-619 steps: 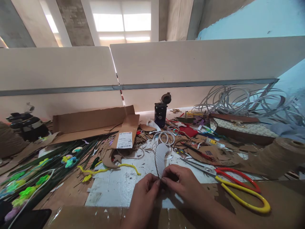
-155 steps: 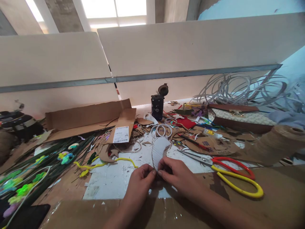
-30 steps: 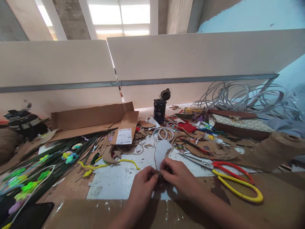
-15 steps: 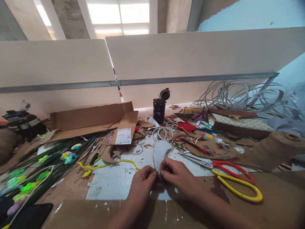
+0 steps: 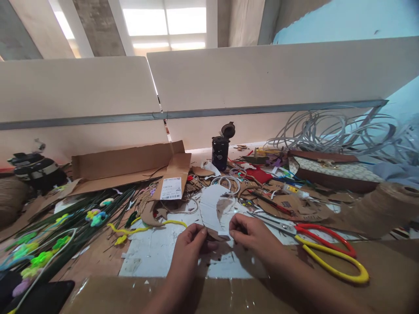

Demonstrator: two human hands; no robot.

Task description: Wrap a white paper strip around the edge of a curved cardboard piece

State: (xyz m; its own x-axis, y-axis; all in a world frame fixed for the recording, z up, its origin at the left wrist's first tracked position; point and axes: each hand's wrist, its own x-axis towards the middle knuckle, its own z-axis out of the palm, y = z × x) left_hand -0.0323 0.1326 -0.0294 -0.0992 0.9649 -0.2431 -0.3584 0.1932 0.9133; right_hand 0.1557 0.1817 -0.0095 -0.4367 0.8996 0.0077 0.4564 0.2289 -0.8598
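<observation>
A curved white cardboard piece [image 5: 210, 208] with a brown edge stands tilted between my hands. My left hand [image 5: 191, 246] pinches its lower left end between thumb and fingers. My right hand [image 5: 247, 233] is closed in a pinch at a small white strip [image 5: 224, 233] by the lower right end of the piece. Scissors [image 5: 330, 248] with red and yellow handles lie just right of my right hand. Left of the piece, a brown cardboard crescent [image 5: 152, 213] rests near a yellow fuzzy stem [image 5: 131, 230].
A black bottle [image 5: 220, 153] with its lid up stands behind the scraps. An open cardboard box [image 5: 124, 163] lies back left, fuzzy flowers [image 5: 41, 258] at left. To the right are a twine cone [image 5: 376, 207], a patterned bag [image 5: 334, 171] and coiled pale tubing [image 5: 327, 131].
My hands have moved apart, and the white piece has turned and leans left, showing more of its curved face. A small white strip now shows at my right fingertips.
</observation>
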